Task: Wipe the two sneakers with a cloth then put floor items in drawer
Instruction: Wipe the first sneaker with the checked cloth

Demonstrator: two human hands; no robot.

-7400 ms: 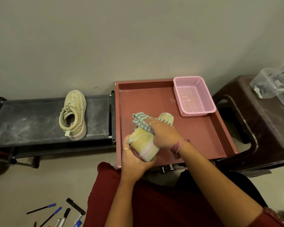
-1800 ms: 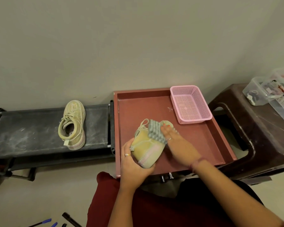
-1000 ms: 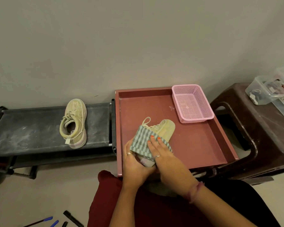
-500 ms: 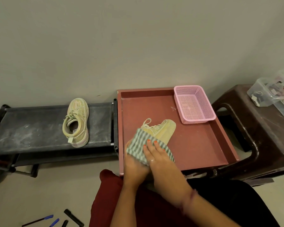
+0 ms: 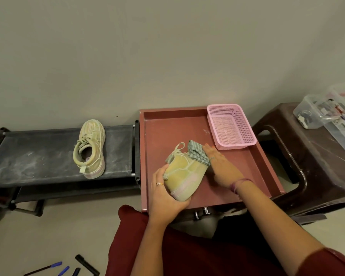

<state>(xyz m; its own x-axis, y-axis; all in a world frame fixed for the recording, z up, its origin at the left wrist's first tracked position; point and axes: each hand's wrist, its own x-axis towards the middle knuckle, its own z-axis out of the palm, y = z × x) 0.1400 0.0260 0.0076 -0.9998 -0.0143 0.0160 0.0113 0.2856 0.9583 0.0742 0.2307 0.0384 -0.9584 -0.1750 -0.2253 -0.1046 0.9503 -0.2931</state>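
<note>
Two hands on one sneaker (image 5: 184,176) here: our left hand (image 5: 164,198) has its fingers wrapped round the heel end, holding it tipped on its side over the red drawer (image 5: 255,170), long axis running heel-near to toe-far. Our right hand (image 5: 221,166) presses the striped cloth (image 5: 197,154) on the toe end with fingers straight. Nearby, the pink basket (image 5: 230,126) crowds the stroke; the other sneaker (image 5: 90,148) waits on the black shelf (image 5: 38,156), pens (image 5: 54,266) on the floor.

Over the drawer (image 5: 263,162), a sneaker (image 5: 184,176) is gripped at its heel by the left hand (image 5: 165,198), while a cloth (image 5: 197,153) (striped) is pressed against its toe by the right hand (image 5: 221,166).
</note>
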